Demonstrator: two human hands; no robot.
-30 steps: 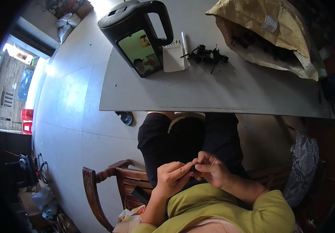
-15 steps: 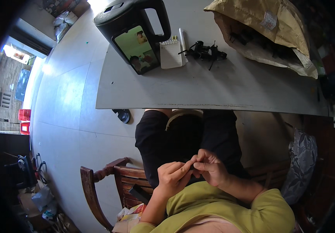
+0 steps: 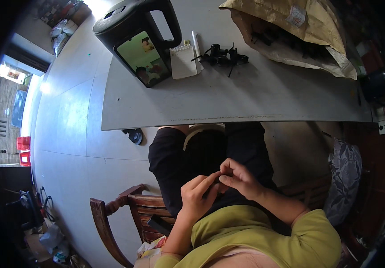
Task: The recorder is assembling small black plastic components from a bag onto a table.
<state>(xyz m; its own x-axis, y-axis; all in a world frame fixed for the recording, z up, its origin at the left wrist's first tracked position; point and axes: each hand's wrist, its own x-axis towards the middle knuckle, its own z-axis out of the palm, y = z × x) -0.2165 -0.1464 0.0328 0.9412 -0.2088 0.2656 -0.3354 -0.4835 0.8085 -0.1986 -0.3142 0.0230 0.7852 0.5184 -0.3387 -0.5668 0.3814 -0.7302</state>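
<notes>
Low in the centre of the frame, over the lap, the left hand (image 3: 197,196) and the right hand (image 3: 239,178) meet fingertip to fingertip, both grips pinched nearly shut around something too small to make out; what it is I cannot tell. Above them the grey worktop (image 3: 264,100) spans the upper frame. On it, upper left, stands a black kettle (image 3: 134,33), with a small notepad (image 3: 182,61) and a white pen (image 3: 197,44) just beside it, then a cluster of small black parts (image 3: 221,56). A crumpled brown paper bag (image 3: 299,31) lies upper right. A wooden chair (image 3: 125,219) shows lower left.
</notes>
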